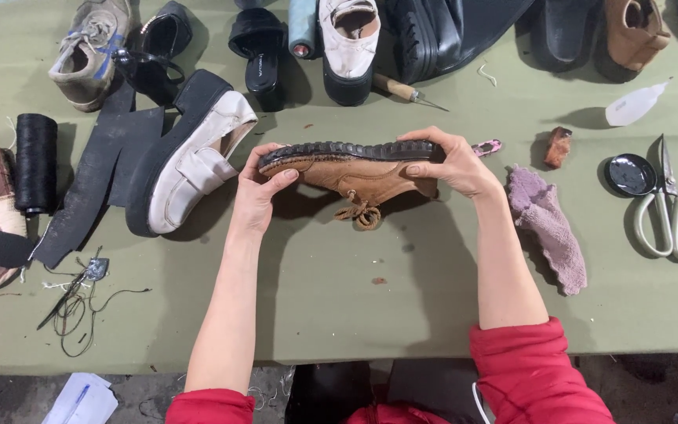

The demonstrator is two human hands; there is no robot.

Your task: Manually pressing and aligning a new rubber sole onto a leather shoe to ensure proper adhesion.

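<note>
1. The brown shoe (362,169) is held just above the middle of the green tabletop (339,298), turned on its side so the black ridged sole faces 12 o'clock and the laces hang toward 6 o'clock; this puts the seam between sole and upper in plain view.
2. The left hand (259,192) grips the toe end at 9 o'clock, its fingers (280,182) closed narrowly around the toe with the thumb on the upper.
3. The right hand (453,161) holds the heel end at 3 o'clock, fingers curled over the sole edge. One hand at each end keeps the shoe level and steady.
4. A white platform shoe (190,157) lies on its side just to 9 o'clock of the left hand, near strips of black rubber (96,169) and a spool of black thread (35,161).
5. Toward 3 o'clock lie a pink cloth (547,224), scissors (672,208) and a small black lid (629,174), all within reach of the right hand.
6. An awl (406,90) and more shoes sit at 12 o'clock, well apart from the hands.
</note>
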